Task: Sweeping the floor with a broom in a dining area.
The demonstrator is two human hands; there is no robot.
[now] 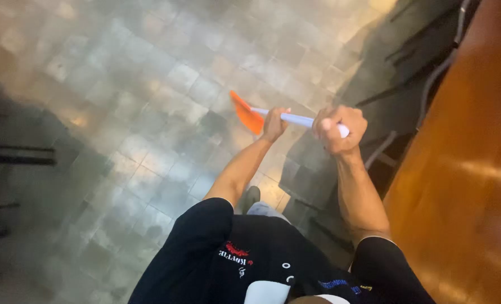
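Both hands, left hand [274, 124] and right hand [340, 128], grip the broom handle [298, 119].

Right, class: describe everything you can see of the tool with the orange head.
The long-handled tool has a flat orange head, plastic by the look of it, and a pale lilac-white handle. It slants across the tiled floor, head toward the far left. The left hand grips the handle just behind the head; the right hand wraps around its near end.
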